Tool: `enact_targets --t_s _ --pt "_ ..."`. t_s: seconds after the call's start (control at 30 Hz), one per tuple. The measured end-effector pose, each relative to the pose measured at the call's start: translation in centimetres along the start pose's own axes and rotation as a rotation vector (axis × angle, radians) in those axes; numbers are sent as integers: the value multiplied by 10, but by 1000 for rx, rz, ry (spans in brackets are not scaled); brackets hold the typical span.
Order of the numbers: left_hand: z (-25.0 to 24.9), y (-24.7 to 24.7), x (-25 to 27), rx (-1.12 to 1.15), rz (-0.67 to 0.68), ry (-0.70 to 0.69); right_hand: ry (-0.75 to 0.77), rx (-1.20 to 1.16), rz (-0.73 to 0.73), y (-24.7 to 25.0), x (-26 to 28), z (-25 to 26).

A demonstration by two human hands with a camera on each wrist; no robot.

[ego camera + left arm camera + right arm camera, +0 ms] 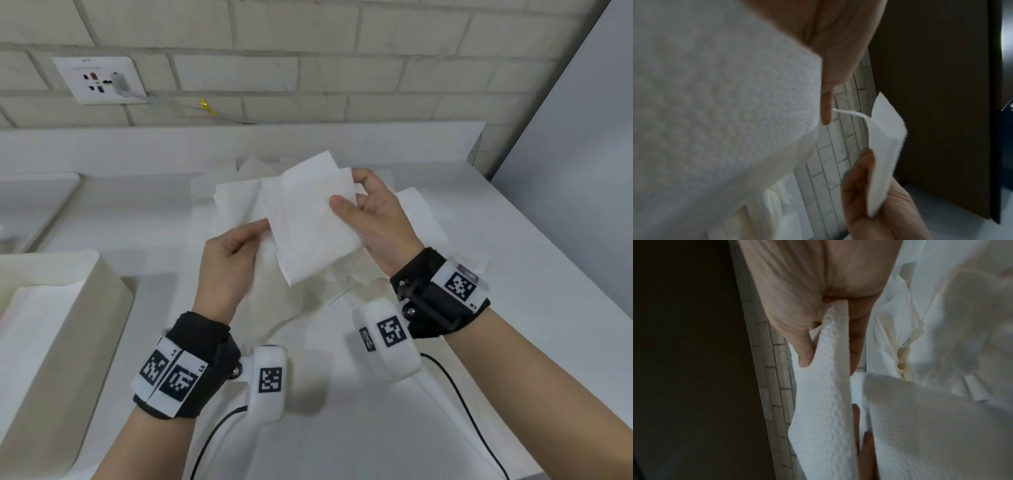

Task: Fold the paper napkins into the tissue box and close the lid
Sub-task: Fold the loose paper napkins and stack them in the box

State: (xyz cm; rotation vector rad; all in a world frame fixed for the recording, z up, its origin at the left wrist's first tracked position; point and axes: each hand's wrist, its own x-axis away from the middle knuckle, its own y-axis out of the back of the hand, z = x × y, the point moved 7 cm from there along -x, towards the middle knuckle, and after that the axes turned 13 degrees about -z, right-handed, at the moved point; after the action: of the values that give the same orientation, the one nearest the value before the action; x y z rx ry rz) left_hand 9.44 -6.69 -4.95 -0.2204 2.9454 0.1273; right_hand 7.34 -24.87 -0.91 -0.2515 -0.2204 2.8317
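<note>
Nearest the camera, two black cables (469, 404) trail off the wrist-worn rigs across the white bench (342, 428). At lower left sits the tissue box (102, 308), beige-walled, top open, white paper visible inside; no lid made out. Just above the wrists, both hands hold one embossed white napkin (308, 222) up off the bench, centre frame. Left hand (229, 260) pinches the napkin's left edge, thumb on top, fingers curled under. Right hand (373, 219) grips the right edge, thumb (342, 205) pressed on the front face, fingers behind. Napkin looks partly folded, layers offset at the top right corner. Right wrist view: napkin (824, 402) clamped between thumb and fingers of the right hand (813, 280), texture clear. Left wrist view: blurred napkin (715, 97) fills the left half, left hand (838, 40) above it, right hand (869, 203) opposite holding a folded edge. Under and behind the held napkin, a loose pile of napkins (239, 192) lies spread on the bench. Far left, a white basin rim (37, 195). At the back, a grey brick wall (342, 51) with a socket plate (99, 80), plug inserted.
</note>
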Motion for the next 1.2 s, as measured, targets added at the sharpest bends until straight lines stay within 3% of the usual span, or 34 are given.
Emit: enact_targets --t_s 0.17,0.27,0.37,0.47,0.67,0.73,0.9,1.07,1.2 --pt "-7 -15 14 181 144 164 136 56 66 -9 5 4" --pt "-6 -18 15 346 156 248 215 158 51 -7 4 5" --pt "-7 -17 14 385 178 213 207 202 21 -6 3 2" --pt "-13 -18 17 330 190 167 185 229 11 -4 1 -4" --pt "-13 -10 10 182 70 40 127 257 -31 3 -1 -14" --pt "-16 -8 9 181 44 37 94 249 -62 8 -2 -17" --pt "-6 2 -1 53 -71 97 176 296 -72 10 -2 -4" --pt "20 4 -15 -275 -13 78 233 152 -46 10 -2 25" --pt "12 -2 -7 -309 60 11 198 47 -22 6 2 35"
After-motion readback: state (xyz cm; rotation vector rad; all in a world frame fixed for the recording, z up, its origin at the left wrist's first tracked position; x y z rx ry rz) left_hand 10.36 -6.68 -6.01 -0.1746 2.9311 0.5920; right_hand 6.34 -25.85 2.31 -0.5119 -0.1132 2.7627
